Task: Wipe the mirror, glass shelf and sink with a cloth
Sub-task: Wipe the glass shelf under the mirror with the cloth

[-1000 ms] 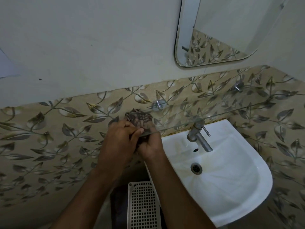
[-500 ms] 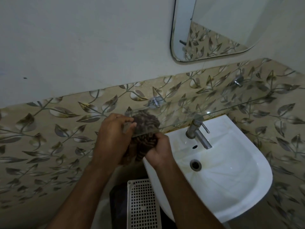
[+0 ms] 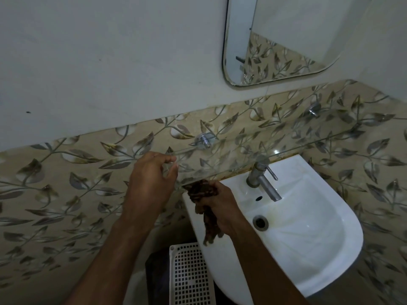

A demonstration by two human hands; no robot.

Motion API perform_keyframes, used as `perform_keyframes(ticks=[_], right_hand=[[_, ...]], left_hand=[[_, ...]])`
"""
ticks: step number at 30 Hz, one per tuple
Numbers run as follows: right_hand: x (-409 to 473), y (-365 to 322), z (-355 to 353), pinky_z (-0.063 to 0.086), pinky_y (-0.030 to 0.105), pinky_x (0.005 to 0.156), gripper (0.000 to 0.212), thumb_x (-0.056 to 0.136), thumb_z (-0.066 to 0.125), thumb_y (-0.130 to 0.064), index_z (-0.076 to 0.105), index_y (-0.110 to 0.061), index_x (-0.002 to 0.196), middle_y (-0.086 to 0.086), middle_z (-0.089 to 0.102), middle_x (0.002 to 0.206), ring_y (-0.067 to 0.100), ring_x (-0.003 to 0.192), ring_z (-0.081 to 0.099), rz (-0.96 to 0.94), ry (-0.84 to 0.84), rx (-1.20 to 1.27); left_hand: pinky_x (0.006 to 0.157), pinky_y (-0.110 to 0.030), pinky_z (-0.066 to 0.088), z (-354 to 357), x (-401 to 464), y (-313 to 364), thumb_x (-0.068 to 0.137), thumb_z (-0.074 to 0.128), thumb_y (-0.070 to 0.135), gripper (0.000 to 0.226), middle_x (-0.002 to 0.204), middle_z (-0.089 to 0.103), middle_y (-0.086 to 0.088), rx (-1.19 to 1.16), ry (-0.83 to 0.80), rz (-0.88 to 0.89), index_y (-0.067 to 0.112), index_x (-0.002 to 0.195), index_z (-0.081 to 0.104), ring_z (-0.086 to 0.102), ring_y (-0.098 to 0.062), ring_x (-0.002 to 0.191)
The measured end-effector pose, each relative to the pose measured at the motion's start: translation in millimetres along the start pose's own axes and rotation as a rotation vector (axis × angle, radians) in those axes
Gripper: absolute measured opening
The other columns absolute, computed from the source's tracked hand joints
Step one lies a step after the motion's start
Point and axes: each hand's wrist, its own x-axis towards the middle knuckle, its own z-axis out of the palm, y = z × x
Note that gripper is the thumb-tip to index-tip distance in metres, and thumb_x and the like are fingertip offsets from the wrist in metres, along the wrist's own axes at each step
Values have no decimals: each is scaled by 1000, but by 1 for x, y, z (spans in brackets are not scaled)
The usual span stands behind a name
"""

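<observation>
At frame centre, the dark patterned cloth was clenched in the right hand under the clear glass shelf, whose left end was pinched by the left hand. The shelf seemed under way (sink and mirror likely left).

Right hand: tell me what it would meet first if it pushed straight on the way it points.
Probably the underside of the glass shelf. The right hand, gripping the cloth, points up and away toward the shelf's front edge just above it; depth is unclear.
</observation>
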Motion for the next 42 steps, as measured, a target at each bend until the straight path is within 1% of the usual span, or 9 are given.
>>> perform_keyframes(ticks=[3,6,10,13,16,19,31,36,42], right_hand=[[8,-17,2,45,30,53,45,75,64,18,72,-11,109,21,72,84,28,59,66,-26,-95,181],[12,-22,-3,46,42,67,48,85,57,9,62,-7,130,23,69,104,36,79,67,3,-222,500],[-3,-3,3,55,42,77,23,84,62,-9,72,1,103,19,73,99,35,86,70,75,-143,852],[-2,0,26,53,41,79,36,83,65,-27,70,-3,110,18,71,99,33,86,69,160,-34,901],[1,-16,54,46,48,106,53,87,64,-32,62,-4,131,22,63,130,39,120,58,217,-65,947],[8,-23,69,58,47,88,50,84,66,-26,62,-13,132,20,64,130,36,114,62,186,-106,1004],[22,-18,38,52,48,94,41,100,49,-36,66,-5,122,22,66,114,38,102,63,127,-6,1206],[-1,-5,35,30,48,120,52,99,51,-41,57,-7,139,20,50,147,37,140,42,179,-204,1239],[18,-31,23,57,52,85,42,101,40,-28,63,-4,125,25,69,117,42,102,69,35,-69,1215]], left_hand=[[80,-26,42,0,-1,2,93,65,30,24,104,61,8,-5,-7,-7,21,113,73,56,-11,96],[80,-26,43,-1,-3,3,93,65,29,23,107,62,5,-17,-6,-8,21,114,72,56,-11,95],[83,-27,45,3,-6,4,94,64,26,22,108,65,1,7,-10,25,18,113,72,58,-15,95],[91,-35,49,12,-6,7,94,64,23,22,108,64,-4,21,-49,39,14,113,72,58,-22,100],[96,-29,38,20,-5,10,95,62,26,23,111,64,-3,81,-85,56,17,114,70,54,-21,108],[93,-23,30,23,-4,9,93,63,24,23,111,63,-4,71,-91,48,16,114,70,52,-22,108],[94,-35,51,10,-8,0,89,72,21,34,118,61,-5,-40,-77,-32,13,121,67,59,-22,103],[88,-29,49,11,-6,-4,87,74,24,35,114,61,-3,-24,-63,-33,14,120,68,57,-14,95],[92,-28,45,14,-1,-5,88,70,24,28,112,62,-2,9,-70,41,18,116,69,57,-19,103]])
